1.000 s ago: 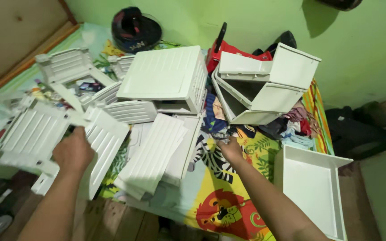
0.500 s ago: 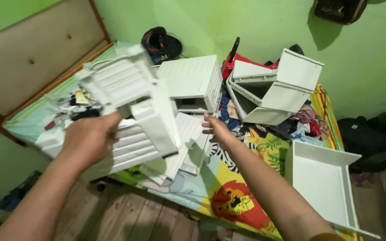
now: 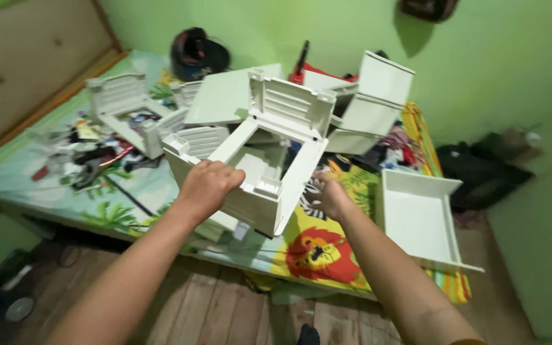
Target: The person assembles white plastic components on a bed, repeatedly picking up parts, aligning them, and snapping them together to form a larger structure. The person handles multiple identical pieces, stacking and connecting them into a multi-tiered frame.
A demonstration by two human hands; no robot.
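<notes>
A white plastic drawer frame (image 3: pixel 269 160) is held up over the near edge of a bed by two bare hands. The left hand (image 3: pixel 209 185) is closed in a grip on the frame's near left rim; the right hand (image 3: pixel 331 197) is set against its right side, fingers hidden behind the panel, so whether they are curled or spread cannot be told. The frame is tilted, its slatted end wall raised toward the far side.

On the bed, covered by an animal-print sheet (image 3: pixel 317 246) with a red-and-orange lion at the near edge, more white plastic parts are seen: a second open frame (image 3: pixel 126 108) at far left, a flat ribbed panel (image 3: pixel 225 96) behind the held piece, and a stack of about three drawer boxes (image 3: pixel 368 96) at far right. One shallow white tray (image 3: pixel 416 214) is propped at the right edge of the bed. Small coloured packets and wrappers (image 3: pixel 91 153), too blurred to count, are scattered at left. One dark helmet (image 3: pixel 196 51) is seen against the green wall.
</notes>
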